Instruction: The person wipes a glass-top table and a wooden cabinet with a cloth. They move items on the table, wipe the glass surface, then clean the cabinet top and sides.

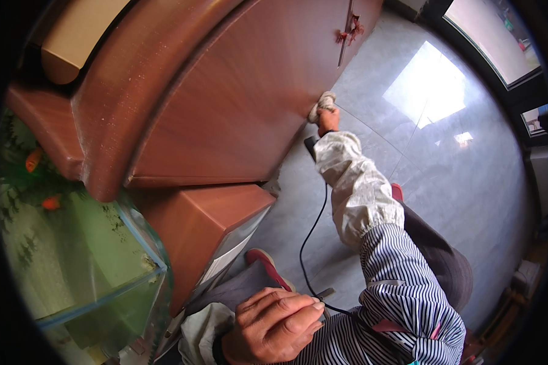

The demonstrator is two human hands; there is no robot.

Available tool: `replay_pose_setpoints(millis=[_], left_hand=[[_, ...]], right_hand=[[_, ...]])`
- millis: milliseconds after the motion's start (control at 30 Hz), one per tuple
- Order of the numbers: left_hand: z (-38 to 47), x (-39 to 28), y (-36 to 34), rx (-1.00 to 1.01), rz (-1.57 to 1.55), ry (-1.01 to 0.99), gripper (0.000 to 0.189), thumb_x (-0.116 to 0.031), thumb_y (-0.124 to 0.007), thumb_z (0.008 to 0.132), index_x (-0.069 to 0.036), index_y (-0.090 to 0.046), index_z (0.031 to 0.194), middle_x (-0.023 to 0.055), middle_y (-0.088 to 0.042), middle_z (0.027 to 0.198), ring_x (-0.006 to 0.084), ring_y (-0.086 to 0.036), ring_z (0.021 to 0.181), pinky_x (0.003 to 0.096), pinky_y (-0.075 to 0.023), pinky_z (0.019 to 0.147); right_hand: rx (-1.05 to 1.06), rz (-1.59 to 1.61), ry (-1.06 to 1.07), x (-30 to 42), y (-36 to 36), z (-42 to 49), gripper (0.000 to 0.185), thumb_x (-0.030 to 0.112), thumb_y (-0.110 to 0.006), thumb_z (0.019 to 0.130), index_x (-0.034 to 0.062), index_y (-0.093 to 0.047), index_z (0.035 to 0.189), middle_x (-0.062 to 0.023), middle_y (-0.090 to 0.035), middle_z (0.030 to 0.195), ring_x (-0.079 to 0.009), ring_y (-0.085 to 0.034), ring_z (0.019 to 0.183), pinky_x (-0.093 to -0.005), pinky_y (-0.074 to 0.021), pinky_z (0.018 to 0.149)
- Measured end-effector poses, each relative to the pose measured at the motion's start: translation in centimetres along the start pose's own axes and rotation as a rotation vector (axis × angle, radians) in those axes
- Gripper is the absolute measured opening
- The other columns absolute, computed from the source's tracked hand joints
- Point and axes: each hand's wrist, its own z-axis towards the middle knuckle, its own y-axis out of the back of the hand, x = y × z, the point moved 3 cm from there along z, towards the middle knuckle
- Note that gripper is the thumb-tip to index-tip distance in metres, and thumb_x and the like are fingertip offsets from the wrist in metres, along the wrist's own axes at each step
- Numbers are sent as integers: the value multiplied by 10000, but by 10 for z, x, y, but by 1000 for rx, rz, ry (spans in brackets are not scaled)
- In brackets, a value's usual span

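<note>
Far out in front, my right hand (329, 119) grips a bunched, pale cloth (325, 101). The cloth rests against the lower edge of a reddish-brown wooden cabinet (237, 105), just above the floor. Close to my body, my left hand (276, 326) is loosely curled, its palm hidden and nothing visible in it. A black cable (308, 237) runs from a small dark device (310, 148) at my right wrist, past my left fingertips, to my chest. Light-coloured sleeve covers are on both forearms.
An aquarium (96, 255) with orange fish stands at the left, beside a lower brown wooden box-like base (210, 210). Red ribbon (349, 32) hangs at the cabinet doors. Grey floor tiles (370, 91) reach a dark-framed glass door (488, 41). My red shoe (267, 264) is near the base.
</note>
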Motion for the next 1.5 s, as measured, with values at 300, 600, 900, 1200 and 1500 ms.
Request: replay_pose_setpoints(millis=[300,600,900,1200,1500], left_hand=[[97,16,9,34,8,61,285,-73,-782,841,-1,-694,1102,124,-720,965,273,-713,763,364,-570,665],[72,10,1,-51,115,34,270,-87,-766,863,4,-684,1103,141,-731,975,270,-714,737,360,-571,651],[94,32,19,-75,56,80,223,-45,-750,837,12,-692,1045,147,-717,932,294,-690,711,381,-545,632],[98,36,-2,-112,124,160,264,-48,-763,838,11,-685,1083,129,-704,966,299,-699,787,391,-550,694],[93,27,-9,-143,129,160,208,-72,-744,875,21,-681,1051,151,-722,920,304,-708,728,386,-563,649]], right_hand=[[181,-149,-632,-33,-24,-99,403,-3,-642,896,6,-561,1291,-144,-675,1147,-303,-708,998,-477,-619,823],[275,-145,-1055,14,-42,-196,429,74,-561,995,-39,-449,1394,-214,-616,1312,-400,-677,1147,-576,-620,936],[533,50,-588,132,-113,-254,307,21,-657,925,21,-494,1185,-115,-641,1124,-217,-684,971,-383,-612,827],[822,-8,465,259,-182,-276,321,-61,-694,802,59,-540,1057,-69,-561,1025,-170,-542,968,-290,-464,869],[1401,-42,816,255,-148,-280,384,-91,-582,718,63,-670,1058,-171,-640,1244,-361,-601,1098,-419,-470,972]])
